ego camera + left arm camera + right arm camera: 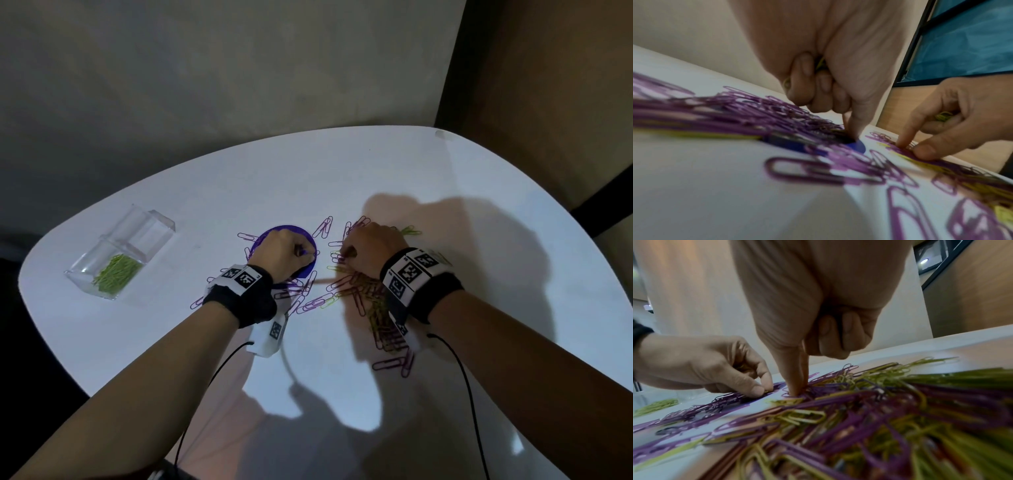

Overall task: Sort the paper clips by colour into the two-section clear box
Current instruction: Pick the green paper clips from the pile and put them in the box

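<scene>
Purple and green paper clips [346, 291] lie mixed in a loose pile mid-table. The clear two-section box [144, 229] stands at the left, with green clips [116, 274] in its near section and nothing in the far one. My left hand [306, 253] hovers over a purple round disc [291, 231]. Its thumb and forefinger [854, 126] pinch down among purple clips, while its curled fingers hold green clips [820, 63]. My right hand [797, 389] pinches into the mixed pile with thumb and forefinger, and green clips [943, 116] sit in its curled fingers.
The white rounded table [445, 192] ends close behind the pile, with a wall beyond it. Wrist-band cables [462, 377] trail toward me over the near edge. Bare tabletop lies between the box and the pile.
</scene>
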`<state>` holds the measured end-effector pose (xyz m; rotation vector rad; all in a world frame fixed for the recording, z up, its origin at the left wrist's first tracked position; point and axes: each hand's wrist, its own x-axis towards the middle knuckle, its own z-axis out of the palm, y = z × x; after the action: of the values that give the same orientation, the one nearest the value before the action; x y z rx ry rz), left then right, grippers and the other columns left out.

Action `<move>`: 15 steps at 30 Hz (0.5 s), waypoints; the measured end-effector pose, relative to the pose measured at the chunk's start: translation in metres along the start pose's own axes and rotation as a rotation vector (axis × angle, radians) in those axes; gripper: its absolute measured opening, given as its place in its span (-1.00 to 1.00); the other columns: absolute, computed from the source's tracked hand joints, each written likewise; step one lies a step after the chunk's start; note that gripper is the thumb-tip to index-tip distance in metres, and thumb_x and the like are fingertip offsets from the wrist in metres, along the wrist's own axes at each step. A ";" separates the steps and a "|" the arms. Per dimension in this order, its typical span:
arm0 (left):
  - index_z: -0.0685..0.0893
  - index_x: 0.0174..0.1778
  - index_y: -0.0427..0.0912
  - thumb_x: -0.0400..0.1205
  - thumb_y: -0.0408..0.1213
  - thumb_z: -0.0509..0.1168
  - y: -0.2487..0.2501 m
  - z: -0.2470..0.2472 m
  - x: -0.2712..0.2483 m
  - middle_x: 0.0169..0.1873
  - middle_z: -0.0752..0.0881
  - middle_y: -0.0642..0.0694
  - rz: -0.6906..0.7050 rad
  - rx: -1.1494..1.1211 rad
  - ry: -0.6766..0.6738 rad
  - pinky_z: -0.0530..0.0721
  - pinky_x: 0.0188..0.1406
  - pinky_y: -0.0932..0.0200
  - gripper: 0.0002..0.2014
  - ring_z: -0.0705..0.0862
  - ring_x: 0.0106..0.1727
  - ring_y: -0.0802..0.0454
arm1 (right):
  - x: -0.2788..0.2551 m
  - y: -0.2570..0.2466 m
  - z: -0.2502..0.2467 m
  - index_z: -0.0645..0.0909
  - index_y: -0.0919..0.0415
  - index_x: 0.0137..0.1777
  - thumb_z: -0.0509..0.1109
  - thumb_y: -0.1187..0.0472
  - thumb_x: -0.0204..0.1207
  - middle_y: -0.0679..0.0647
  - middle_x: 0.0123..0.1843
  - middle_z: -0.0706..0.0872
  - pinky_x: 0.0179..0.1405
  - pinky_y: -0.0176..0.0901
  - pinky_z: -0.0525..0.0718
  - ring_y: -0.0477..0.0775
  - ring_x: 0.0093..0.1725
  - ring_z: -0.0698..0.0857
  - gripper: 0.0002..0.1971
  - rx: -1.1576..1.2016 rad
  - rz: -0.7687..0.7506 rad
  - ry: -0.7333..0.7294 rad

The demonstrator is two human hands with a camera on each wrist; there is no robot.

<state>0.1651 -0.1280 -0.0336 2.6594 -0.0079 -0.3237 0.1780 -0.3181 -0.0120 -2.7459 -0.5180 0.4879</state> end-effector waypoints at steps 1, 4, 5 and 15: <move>0.76 -0.15 -0.09 0.53 -0.24 0.41 -0.001 -0.001 -0.001 -0.49 0.57 0.14 0.003 -0.017 -0.006 0.61 -0.20 0.11 -0.96 0.53 -0.41 0.19 | 0.000 0.000 -0.001 0.74 -0.08 0.07 0.42 0.07 0.48 0.02 0.18 0.75 0.09 -0.08 0.61 0.17 0.14 0.72 -0.81 0.007 0.006 -0.002; 0.75 -0.14 -0.11 0.51 -0.22 0.45 -0.004 -0.002 -0.004 -0.50 0.55 0.13 -0.027 -0.034 0.020 0.50 -0.29 0.20 -0.93 0.50 -0.44 0.22 | 0.000 -0.002 0.000 0.70 -0.05 0.11 0.40 0.05 0.49 0.06 0.19 0.72 0.10 -0.08 0.58 0.18 0.17 0.70 -0.79 0.040 0.030 0.011; 0.75 -0.15 -0.10 0.49 -0.21 0.47 -0.004 -0.002 -0.004 -0.49 0.55 0.12 -0.046 -0.039 0.035 0.47 -0.32 0.24 -0.91 0.50 -0.44 0.21 | 0.001 -0.004 0.000 0.68 -0.04 0.16 0.38 0.05 0.50 0.08 0.22 0.70 0.13 -0.06 0.57 0.19 0.20 0.68 -0.76 0.053 0.034 0.018; 0.73 -0.22 -0.17 0.50 -0.26 0.47 -0.009 -0.007 -0.004 -0.44 0.62 -0.01 -0.053 -0.089 -0.035 0.42 -0.44 0.36 -0.93 0.51 -0.43 0.18 | 0.015 -0.015 0.000 0.76 -0.02 0.04 0.45 0.12 0.49 0.07 0.14 0.75 0.04 -0.11 0.59 0.19 0.16 0.70 -0.85 0.022 0.057 -0.012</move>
<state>0.1620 -0.1169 -0.0304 2.5694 0.0648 -0.3787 0.1868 -0.2984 -0.0109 -2.7451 -0.4350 0.5205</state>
